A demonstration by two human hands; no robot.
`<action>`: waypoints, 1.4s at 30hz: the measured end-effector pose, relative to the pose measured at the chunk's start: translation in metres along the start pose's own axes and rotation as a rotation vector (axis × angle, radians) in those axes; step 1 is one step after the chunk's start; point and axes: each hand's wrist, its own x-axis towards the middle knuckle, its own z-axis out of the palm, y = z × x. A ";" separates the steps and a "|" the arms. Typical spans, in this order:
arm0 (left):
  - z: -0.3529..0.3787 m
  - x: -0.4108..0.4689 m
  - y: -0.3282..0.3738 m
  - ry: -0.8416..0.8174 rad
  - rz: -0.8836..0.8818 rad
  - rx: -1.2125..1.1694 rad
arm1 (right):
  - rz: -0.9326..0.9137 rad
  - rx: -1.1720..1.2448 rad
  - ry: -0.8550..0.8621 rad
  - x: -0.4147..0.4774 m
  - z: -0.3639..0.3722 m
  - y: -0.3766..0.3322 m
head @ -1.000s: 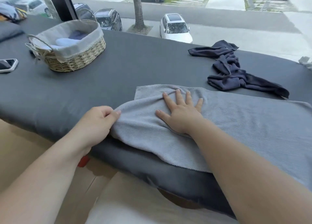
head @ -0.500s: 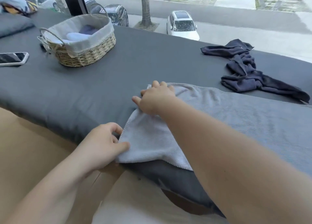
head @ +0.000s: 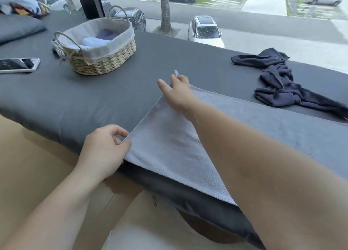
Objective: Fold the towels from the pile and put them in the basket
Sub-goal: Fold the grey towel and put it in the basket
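Note:
A light grey towel lies spread flat on the dark grey cushion, its near edge hanging over the front. My left hand pinches the towel's near left corner. My right hand pinches the far left corner and lifts it slightly. A wicker basket with a pale cloth liner stands at the back left and holds folded towels, one white and one blue. A crumpled dark navy towel lies at the right back.
A phone lies on the cushion left of the basket. A grey pillow sits at the far left. Behind the cushion a window looks down on a street. The wooden bench front drops below the cushion's near edge.
My right hand went from pressing flat on the towel to pinching its far left corner. My left hand kept its hold on the near corner, and the left edge has been pulled straight.

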 end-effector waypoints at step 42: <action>0.226 -0.187 0.241 -0.688 0.590 -0.021 | 0.335 0.817 0.325 -0.227 -0.284 0.224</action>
